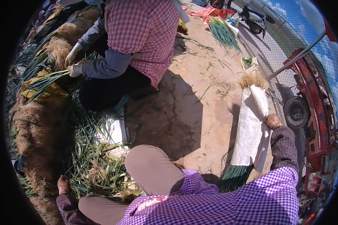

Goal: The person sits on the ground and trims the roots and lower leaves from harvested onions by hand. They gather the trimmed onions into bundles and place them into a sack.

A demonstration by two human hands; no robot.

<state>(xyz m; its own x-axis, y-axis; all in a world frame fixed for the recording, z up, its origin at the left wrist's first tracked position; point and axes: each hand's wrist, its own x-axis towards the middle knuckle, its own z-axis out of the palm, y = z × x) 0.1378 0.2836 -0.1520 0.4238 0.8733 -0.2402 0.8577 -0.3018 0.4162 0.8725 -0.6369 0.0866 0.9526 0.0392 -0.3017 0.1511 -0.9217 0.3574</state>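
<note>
A white woven sack wraps a bundle of green onions; pale roots stick out at the far end and green tops at the near end. My right hand, in a brownish glove, grips the sack's right edge. At the lower left my gloved left hand hangs beside a long row of rooted onion bundles; whether it touches a stalk, I cannot tell. Loose leaves and trimmings lie between that hand and my knee.
A co-worker in a red checked top holds green onion stalks in gloved hands at the upper left. Another onion bundle lies on the concrete ground farther off. A wire fence, a motorcycle and a rusty red vehicle frame stand to the right.
</note>
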